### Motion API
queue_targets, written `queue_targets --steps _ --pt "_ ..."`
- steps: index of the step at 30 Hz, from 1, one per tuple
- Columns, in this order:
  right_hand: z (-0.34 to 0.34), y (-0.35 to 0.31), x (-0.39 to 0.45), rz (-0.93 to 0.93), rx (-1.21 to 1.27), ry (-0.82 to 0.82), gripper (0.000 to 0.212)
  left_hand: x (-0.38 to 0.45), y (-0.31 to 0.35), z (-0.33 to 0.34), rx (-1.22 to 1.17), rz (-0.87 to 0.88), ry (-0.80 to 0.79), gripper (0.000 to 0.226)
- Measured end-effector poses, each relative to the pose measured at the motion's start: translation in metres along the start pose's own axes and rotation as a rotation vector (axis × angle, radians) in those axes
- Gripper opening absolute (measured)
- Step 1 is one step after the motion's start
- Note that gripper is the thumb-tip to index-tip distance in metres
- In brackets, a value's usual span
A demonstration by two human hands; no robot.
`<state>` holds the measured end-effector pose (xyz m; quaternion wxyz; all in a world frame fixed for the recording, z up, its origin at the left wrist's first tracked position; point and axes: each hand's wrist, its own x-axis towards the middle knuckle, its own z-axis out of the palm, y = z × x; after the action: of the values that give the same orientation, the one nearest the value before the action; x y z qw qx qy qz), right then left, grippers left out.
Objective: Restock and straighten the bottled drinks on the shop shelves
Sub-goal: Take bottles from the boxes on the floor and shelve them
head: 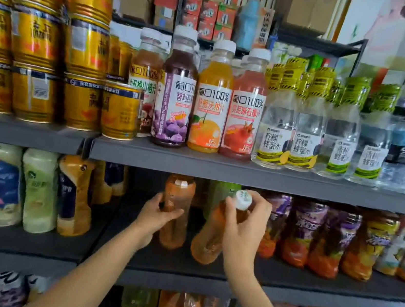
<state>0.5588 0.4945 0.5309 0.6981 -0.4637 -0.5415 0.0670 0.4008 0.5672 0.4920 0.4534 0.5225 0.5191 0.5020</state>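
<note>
On the middle shelf, both hands grip orange drink bottles.

Left hand is wrapped round the body of an upright orange bottle, thumb across its front, bottle base standing on the shelf. Right hand is clamped on the white-capped neck of a second orange bottle, which leans to the right, its base on the shelf just beside the first. Purple-and-orange labelled bottles stand in a row to the right; white, green and orange bottles stand to the left. Upper shelf carries gold cans, four juice bottles and clear water bottles. Motion blur obscures the lower labels.
</note>
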Motion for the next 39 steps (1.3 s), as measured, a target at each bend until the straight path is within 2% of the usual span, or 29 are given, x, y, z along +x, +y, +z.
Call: queue_targets --steps 3,5,8,11,15,18,21,25,27,30,34,39 --pt "0.026 0.008 0.011 -0.007 -0.058 -0.093 0.033 0.018 0.001 0.003 0.018 -0.035 -0.013 0.047" --pt "0.04 0.01 0.015 -0.035 -0.105 -0.15 0.044 0.02 0.0 0.005 0.044 -0.016 0.006 0.044" --pt "0.05 0.016 0.018 -0.074 -0.096 -0.189 0.048 0.016 -0.004 0.004 0.137 0.039 0.019 0.053" --pt "0.054 0.024 0.027 0.015 -0.053 -0.292 0.043 0.007 -0.013 0.003 0.28 0.048 0.026 0.071" --pt "0.056 0.023 0.044 0.108 -0.018 -0.412 0.032 0.001 -0.02 0.001 0.369 0.052 0.076 0.072" --pt "0.059 0.026 0.058 0.221 -0.029 -0.499 0.032 0.003 -0.024 0.003 0.382 0.052 0.093 0.071" --pt "0.06 0.039 0.061 0.212 -0.082 -0.495 0.038 0.005 -0.029 0.008 0.363 0.056 0.108 0.069" --pt "0.057 0.061 0.039 0.192 -0.213 -0.457 0.074 0.008 -0.037 0.016 0.35 0.061 0.177 0.069" --pt "0.056 0.07 0.023 0.143 -0.297 -0.401 0.083 0.01 -0.04 0.021 0.357 0.055 0.197 0.07" --pt "0.052 0.081 0.01 0.104 -0.436 -0.385 0.074 0.012 -0.042 0.026 0.412 0.068 0.23 0.072" --pt "0.043 0.094 0.005 0.122 -0.673 -0.5 0.058 0.018 -0.043 0.032 0.475 0.078 0.278 0.071" --pt "0.04 0.104 0.002 0.148 -0.647 -0.549 0.065 0.026 -0.037 0.04 0.507 0.048 0.325 0.071"
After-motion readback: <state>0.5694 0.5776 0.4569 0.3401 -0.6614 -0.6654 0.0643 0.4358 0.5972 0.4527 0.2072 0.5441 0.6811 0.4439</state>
